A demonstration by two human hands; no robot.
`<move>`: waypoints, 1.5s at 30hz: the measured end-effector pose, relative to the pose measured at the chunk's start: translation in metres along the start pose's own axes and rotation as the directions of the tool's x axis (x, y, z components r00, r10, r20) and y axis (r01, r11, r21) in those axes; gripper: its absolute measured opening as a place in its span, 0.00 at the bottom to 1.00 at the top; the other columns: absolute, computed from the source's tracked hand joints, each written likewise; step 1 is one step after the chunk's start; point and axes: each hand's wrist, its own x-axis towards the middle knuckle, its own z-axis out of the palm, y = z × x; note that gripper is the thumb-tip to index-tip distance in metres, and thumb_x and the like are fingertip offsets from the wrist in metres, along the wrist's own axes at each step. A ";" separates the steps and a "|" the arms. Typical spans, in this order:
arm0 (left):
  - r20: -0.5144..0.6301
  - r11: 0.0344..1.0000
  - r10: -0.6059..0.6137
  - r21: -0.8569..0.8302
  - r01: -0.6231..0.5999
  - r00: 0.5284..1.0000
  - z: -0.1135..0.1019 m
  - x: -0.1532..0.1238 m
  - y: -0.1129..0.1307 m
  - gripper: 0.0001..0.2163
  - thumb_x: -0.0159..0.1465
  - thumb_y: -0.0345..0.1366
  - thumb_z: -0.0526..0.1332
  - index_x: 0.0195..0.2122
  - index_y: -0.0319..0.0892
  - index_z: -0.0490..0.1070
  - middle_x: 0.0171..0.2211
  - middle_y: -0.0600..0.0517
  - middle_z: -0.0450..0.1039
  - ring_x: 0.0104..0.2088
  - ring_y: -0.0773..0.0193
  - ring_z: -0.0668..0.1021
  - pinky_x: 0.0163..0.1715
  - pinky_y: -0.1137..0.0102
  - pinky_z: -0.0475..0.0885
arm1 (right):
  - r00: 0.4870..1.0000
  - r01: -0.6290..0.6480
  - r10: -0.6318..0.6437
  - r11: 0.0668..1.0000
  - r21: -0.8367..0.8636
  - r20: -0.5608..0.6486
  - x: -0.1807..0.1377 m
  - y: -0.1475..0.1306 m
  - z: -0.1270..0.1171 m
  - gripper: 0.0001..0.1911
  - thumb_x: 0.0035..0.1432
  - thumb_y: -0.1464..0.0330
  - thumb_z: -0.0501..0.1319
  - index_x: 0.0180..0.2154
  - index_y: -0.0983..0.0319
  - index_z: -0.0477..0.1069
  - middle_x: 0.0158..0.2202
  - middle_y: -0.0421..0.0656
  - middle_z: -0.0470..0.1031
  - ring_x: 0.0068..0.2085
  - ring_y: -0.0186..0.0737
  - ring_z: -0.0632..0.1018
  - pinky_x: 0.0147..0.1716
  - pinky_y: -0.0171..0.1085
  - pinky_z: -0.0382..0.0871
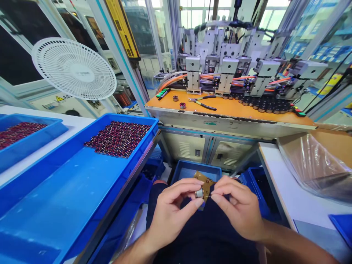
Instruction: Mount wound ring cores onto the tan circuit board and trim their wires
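Observation:
My left hand (172,211) pinches a small silvery cylindrical coil part (199,193) between thumb and fingers, low in the middle of the view above my lap. My right hand (239,207) has its thumb and forefinger closed on a thin wire (208,197) that sticks out of that part. Both hands meet at the part. A brown scrap of cardboard (205,179) shows just behind the fingers.
A blue tray (82,183) with several dark red coils (118,138) lies at my left, a second blue tray (30,135) beyond it. Ahead stands an orange-topped machine bench (233,110) with pliers (202,102). A white fan (74,69) is upper left, a plastic bag (316,165) at right.

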 end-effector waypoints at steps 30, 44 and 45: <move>-0.217 0.970 0.163 0.213 -0.117 0.962 -0.017 0.029 0.009 0.14 0.59 0.44 0.67 0.40 0.39 0.79 0.40 0.39 0.75 0.42 0.54 0.79 0.41 0.63 0.76 | 0.988 -0.017 0.114 0.754 -0.657 0.106 0.208 0.076 -0.054 0.26 0.57 0.65 0.67 0.53 0.75 0.71 0.51 0.53 0.71 0.51 0.45 0.72 0.54 0.42 0.63; -0.265 0.943 0.160 0.326 -0.068 0.951 -0.054 -0.018 0.003 0.15 0.63 0.23 0.62 0.45 0.51 0.74 0.48 0.52 0.73 0.48 0.64 0.78 0.44 0.70 0.76 | 0.856 0.146 0.412 0.388 -0.910 0.313 0.257 0.145 -0.061 0.30 0.66 0.49 0.52 0.51 0.70 0.70 0.51 0.56 0.68 0.51 0.52 0.71 0.50 0.48 0.66; -0.267 0.950 0.150 0.304 -0.064 0.952 -0.052 -0.018 0.003 0.14 0.63 0.24 0.62 0.45 0.51 0.74 0.49 0.52 0.73 0.48 0.64 0.78 0.44 0.70 0.76 | 0.858 0.159 0.400 0.389 -0.907 0.322 0.250 0.143 -0.069 0.32 0.65 0.48 0.53 0.52 0.70 0.70 0.50 0.55 0.67 0.50 0.51 0.71 0.50 0.46 0.66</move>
